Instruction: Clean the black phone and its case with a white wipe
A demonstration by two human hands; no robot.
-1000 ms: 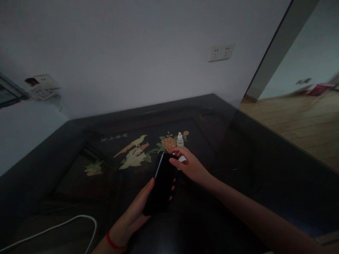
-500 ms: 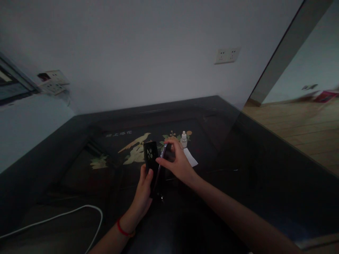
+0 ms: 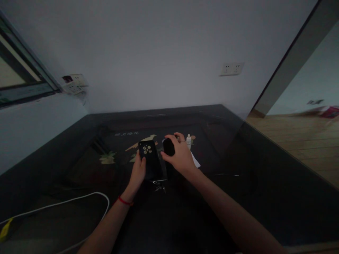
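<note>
My left hand point(image 3: 138, 173) grips a black phone case point(image 3: 149, 158) from below, its inner side with cut-out holes facing me. My right hand point(image 3: 179, 155) is closed round a dark phone point(image 3: 168, 146), held just to the right of the case, the two nearly touching. Both are over a dark table point(image 3: 238, 165) with an inlaid bird and flower picture. A red string is tied round my left wrist.
A small white dropper bottle point(image 3: 188, 141) and a white sheet point(image 3: 195, 161) lie just behind my right hand. A white cable point(image 3: 79, 197) curls at the near left. Wall sockets point(image 3: 232, 68) sit above the table; wooden floor lies to the right.
The phone has come out of the case: one second ago both hands held one dark slab, now the left holds the case and the right holds the phone apart. The view has tilted up.
</note>
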